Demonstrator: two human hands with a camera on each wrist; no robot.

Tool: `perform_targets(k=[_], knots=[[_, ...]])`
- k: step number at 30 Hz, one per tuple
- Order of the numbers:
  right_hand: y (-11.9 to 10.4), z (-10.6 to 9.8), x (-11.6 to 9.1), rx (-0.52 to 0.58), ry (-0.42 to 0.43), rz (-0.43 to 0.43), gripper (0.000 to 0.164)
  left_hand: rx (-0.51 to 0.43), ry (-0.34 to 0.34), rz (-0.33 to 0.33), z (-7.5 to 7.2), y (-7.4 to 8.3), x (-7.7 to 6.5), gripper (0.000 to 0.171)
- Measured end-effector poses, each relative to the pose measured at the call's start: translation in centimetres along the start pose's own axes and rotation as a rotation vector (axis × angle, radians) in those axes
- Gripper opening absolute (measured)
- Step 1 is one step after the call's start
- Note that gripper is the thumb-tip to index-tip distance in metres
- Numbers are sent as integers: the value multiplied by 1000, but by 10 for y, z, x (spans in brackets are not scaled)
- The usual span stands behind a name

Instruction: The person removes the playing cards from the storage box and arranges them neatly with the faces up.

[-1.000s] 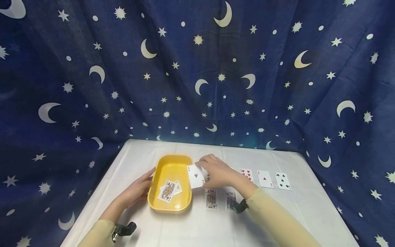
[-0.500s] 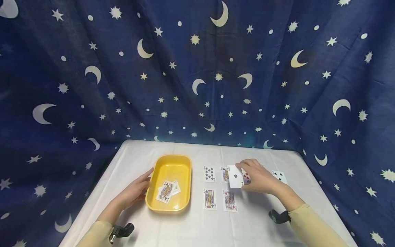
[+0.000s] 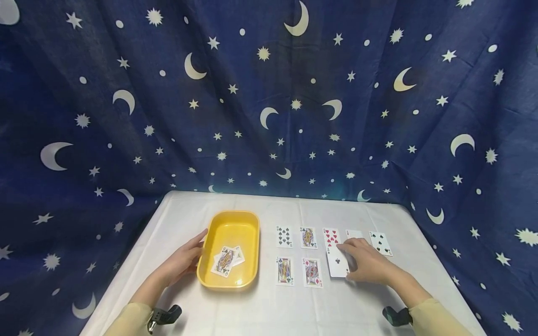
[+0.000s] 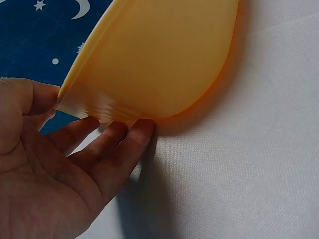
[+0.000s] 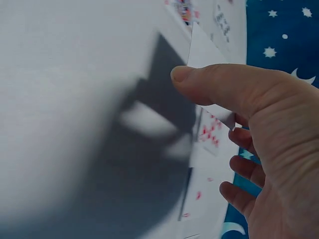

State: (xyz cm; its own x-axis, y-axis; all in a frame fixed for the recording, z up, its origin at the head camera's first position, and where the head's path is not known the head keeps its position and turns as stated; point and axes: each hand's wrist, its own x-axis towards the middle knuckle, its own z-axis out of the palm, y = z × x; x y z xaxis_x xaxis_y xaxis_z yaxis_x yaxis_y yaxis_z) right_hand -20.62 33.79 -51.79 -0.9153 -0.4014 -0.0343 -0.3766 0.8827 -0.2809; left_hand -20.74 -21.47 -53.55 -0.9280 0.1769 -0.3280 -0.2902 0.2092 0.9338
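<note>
My right hand (image 3: pixel 367 262) pinches an ace of clubs (image 3: pixel 337 261) by its right side, close over the table in the front row of playing cards. In the right wrist view, the thumb (image 5: pixel 214 82) lies across the near face of the white card (image 5: pixel 199 47), which casts a shadow on the cloth. My left hand (image 3: pixel 180 261) rests against the left outer wall of a yellow tray (image 3: pixel 201 280). Its fingertips (image 4: pixel 142 127) touch the tray's wall (image 4: pixel 164 64) in the left wrist view. Inside the tray lies a queen card (image 3: pixel 224 260) over other cards.
Back row: a spades card (image 3: pixel 284 237), a picture card (image 3: pixel 308 238), a hearts card (image 3: pixel 331 237), a partly covered card (image 3: pixel 354 233) and another spades card (image 3: pixel 381 243). In front lie a clubs picture card (image 3: pixel 285 271) and a king of diamonds (image 3: pixel 312 272). A starry curtain (image 3: pixel 235 116) hangs behind.
My right hand has carried the ace of clubs rightward from beside the tray, past the picture cards, then down toward the front row. The left hand stays at the tray.
</note>
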Motion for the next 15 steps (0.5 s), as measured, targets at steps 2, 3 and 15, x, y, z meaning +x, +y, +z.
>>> perform_targets(k=[2,3,15], knots=[[1,5,-4,9,-11,6,87,-4,-4,3,0,0,-1,64],[2,7,-5,10,-16,9,87,-1,-9,6,-1,0,-1,64],[2,20,-14,34,-73,43,84,2,13,-3,0,-3,2,63]])
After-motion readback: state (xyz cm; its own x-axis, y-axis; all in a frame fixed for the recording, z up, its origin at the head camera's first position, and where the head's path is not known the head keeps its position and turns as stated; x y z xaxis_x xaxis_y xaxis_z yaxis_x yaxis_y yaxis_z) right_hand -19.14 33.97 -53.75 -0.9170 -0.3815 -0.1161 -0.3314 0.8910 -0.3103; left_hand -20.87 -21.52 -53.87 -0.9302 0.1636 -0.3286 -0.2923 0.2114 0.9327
